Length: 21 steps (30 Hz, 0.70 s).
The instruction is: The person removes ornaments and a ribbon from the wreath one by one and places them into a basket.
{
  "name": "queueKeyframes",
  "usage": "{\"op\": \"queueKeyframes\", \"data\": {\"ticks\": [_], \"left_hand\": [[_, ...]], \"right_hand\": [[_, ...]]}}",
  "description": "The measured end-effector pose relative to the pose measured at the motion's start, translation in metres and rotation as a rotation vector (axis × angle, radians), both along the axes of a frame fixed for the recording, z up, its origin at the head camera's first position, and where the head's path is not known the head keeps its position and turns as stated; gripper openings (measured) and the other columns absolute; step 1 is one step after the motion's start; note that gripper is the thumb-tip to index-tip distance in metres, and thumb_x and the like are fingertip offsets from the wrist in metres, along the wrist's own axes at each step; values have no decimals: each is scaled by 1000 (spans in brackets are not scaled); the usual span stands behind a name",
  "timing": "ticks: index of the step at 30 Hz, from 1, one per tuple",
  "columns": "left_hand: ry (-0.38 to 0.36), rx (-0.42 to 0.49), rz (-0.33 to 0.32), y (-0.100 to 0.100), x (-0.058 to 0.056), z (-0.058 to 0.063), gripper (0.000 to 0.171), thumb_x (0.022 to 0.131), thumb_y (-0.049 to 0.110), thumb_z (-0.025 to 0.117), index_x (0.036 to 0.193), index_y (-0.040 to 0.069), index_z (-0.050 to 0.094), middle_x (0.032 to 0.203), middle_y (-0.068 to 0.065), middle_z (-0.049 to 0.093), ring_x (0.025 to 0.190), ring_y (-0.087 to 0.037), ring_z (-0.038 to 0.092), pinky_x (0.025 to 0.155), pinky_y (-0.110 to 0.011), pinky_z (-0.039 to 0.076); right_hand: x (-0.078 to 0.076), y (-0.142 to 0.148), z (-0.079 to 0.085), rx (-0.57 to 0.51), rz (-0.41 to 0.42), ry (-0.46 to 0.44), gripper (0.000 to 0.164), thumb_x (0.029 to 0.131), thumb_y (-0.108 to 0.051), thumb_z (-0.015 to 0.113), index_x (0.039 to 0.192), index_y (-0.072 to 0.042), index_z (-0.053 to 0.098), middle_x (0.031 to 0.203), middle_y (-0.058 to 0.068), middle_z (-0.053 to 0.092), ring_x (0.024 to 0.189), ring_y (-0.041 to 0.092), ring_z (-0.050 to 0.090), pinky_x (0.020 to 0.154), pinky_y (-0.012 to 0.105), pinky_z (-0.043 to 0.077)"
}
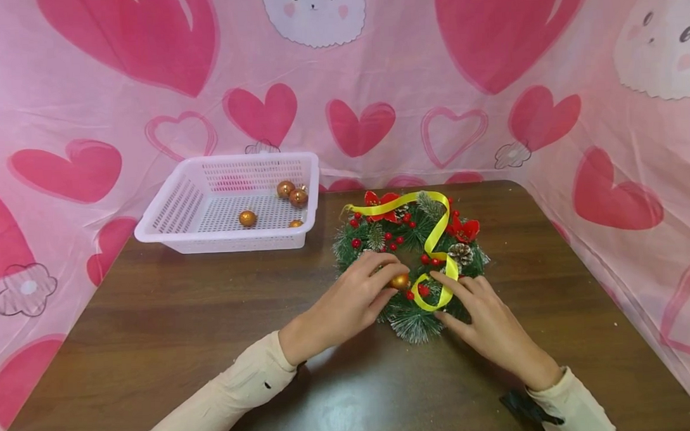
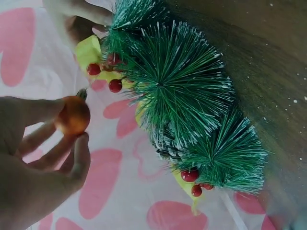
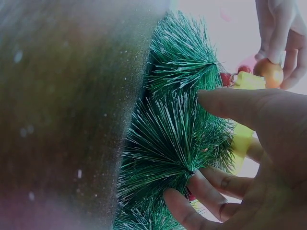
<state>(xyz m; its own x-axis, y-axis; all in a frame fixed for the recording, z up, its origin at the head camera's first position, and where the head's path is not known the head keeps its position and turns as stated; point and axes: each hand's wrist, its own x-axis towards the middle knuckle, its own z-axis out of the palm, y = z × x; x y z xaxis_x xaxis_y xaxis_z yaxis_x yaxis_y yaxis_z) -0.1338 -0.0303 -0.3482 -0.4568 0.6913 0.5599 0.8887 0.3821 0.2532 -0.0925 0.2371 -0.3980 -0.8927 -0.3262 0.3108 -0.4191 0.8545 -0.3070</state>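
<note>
The left sleeve (image 1: pixel 237 387) lay nearest, at bottom left. The left hand (image 1: pixel 353 288) pinched a gold bauble (image 1: pixel 400 281) by its sides, apparently to leave its cap (image 2: pixel 82 94) clear, above the Christmas wreath (image 1: pixel 415 327), right of centre. The right hand (image 1: pixel 494 321), spread wide, probably steadied the wreath. A perforated basket (image 1: pixel 237 244), centre left, confined loose baubles (image 1: pixel 248 218).

Green wreath (image 1: pixel 412 234): frost-tipped, lies on table (image 1: pixel 211 296) near far edge, toward far right corner; right hand (image 1: pixel 488 315) touches it. Yellow ribbon (image 1: pixel 435 233): loose over wreath, near end looped. Gold bauble (image 2: pixel 72 116): glossy, cap exposed, pinched in left hand (image 1: pixel 356 290).
</note>
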Motion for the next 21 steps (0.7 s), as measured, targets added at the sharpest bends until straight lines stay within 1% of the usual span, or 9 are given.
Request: {"op": "queueKeyframes", "data": {"ticks": [2,4,9,11,14,18,21], "left_hand": [[2,22,32,0,-1,0,33,91,12,73,123,9,63,125,-3,58,116,-15,53,99,-25,46],[-12,30,25,0,-1,1,33,92,14,72,123,9,63,124,-3,58,113,-14,55,97,-24,48],[-85,23,-63,1,0,-1,32,96,13,67,126,8,60,126,-3,57,107,-10,59,92,-18,49],[-119,18,-95,1,-1,-1,32,95,12,67,127,8,60,127,-3,57,106,-9,59,92,-17,49],[-161,-24,-126,-1,-1,1,35,94,10,69,127,8,60,127,-3,59,110,-10,59,95,-19,48],[-199,-112,-163,-6,-2,6,36,93,9,70,127,10,62,128,-2,60,115,-12,57,100,-23,46],[-236,-139,-182,-10,-2,11,34,93,9,70,126,11,63,127,-1,59,115,-10,56,99,-21,45]], "right_hand": [[0,0,0,0,2,8,74,80,-28,85,145,-23,51,103,6,61,91,20,47,68,40,49],[-1,0,0,2,4,17,74,80,-28,85,145,-23,51,103,6,61,91,20,47,67,39,49],[-1,1,0,0,15,35,75,79,-28,85,146,-23,50,102,6,61,90,20,46,66,38,48],[-1,1,0,-2,18,35,75,79,-28,85,146,-22,50,102,6,61,90,19,46,67,38,48],[-1,1,1,-2,15,21,75,80,-28,85,146,-23,50,102,6,61,90,19,45,67,37,47],[-1,1,1,0,9,3,75,80,-28,84,146,-23,50,103,6,62,90,19,46,67,37,48],[-1,1,0,2,8,0,75,80,-29,84,146,-23,50,102,6,62,91,20,46,67,38,48]]}}
